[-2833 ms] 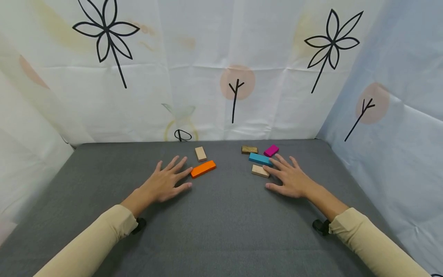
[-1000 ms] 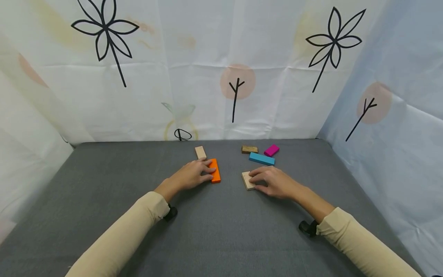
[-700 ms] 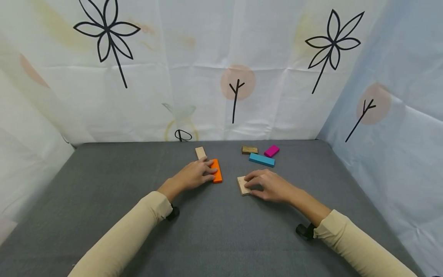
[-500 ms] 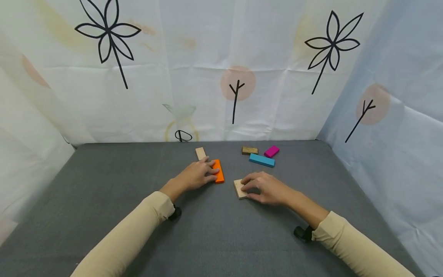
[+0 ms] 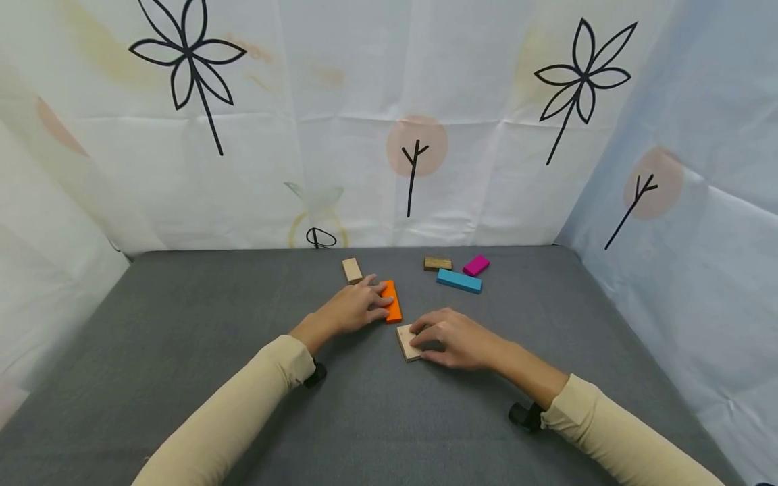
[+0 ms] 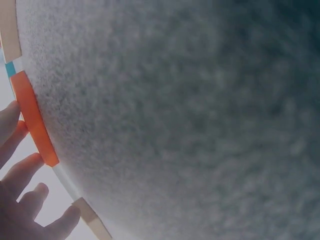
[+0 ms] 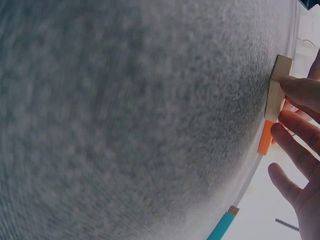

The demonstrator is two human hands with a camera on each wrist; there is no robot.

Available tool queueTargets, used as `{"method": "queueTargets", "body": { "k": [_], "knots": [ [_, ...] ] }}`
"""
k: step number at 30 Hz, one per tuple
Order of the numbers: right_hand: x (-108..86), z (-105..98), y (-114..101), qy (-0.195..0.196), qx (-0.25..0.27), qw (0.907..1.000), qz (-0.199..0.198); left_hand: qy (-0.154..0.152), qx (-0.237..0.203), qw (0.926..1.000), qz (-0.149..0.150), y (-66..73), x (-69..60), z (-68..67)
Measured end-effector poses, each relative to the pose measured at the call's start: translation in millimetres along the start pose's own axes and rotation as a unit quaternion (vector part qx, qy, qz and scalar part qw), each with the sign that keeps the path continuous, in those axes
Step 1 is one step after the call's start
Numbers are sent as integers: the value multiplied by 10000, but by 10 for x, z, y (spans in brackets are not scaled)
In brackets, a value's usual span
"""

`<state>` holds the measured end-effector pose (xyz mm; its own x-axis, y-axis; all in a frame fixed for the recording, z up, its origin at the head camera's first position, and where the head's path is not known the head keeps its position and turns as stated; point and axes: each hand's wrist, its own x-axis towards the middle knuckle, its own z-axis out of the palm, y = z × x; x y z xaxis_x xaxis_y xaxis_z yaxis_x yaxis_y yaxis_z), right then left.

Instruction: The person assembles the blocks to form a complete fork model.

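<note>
My left hand (image 5: 355, 307) lays its fingertips on the orange block (image 5: 393, 302), on its top and left side; in the left wrist view the fingers are spread and reach its upper edge. The long side facing that camera is uncovered. My right hand (image 5: 456, 339) holds a light wooden block (image 5: 406, 343) between a thumb at its near edge and bent fingers on top. The block's right part is hidden under the fingers. It lies just below the orange block's near end, with a small gap in the head view.
Behind the left hand lies another light wooden block (image 5: 352, 271). Beyond the right hand lie a blue block (image 5: 458, 281), a dark brown block (image 5: 437, 263) and a magenta block (image 5: 476, 265). The grey tabletop (image 5: 255, 418) meets a patterned white cloth (image 5: 346, 148) at the back.
Both hands first lay spread beside the blocks. The orange block has turned lengthwise and slid right under the left hand; the right hand has turned its wooden block and drawn it left and nearer.
</note>
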<state>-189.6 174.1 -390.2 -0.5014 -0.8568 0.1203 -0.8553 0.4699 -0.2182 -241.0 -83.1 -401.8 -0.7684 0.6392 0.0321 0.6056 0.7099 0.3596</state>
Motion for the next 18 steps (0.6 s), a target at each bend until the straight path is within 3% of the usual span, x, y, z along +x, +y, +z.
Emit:
{"method": "queueTargets", "body": {
  "k": [18],
  "knots": [
    [45, 37, -87, 151, -29, 9999, -42, -130, -39, 9998, 130, 87, 51, 61]
  ]
}}
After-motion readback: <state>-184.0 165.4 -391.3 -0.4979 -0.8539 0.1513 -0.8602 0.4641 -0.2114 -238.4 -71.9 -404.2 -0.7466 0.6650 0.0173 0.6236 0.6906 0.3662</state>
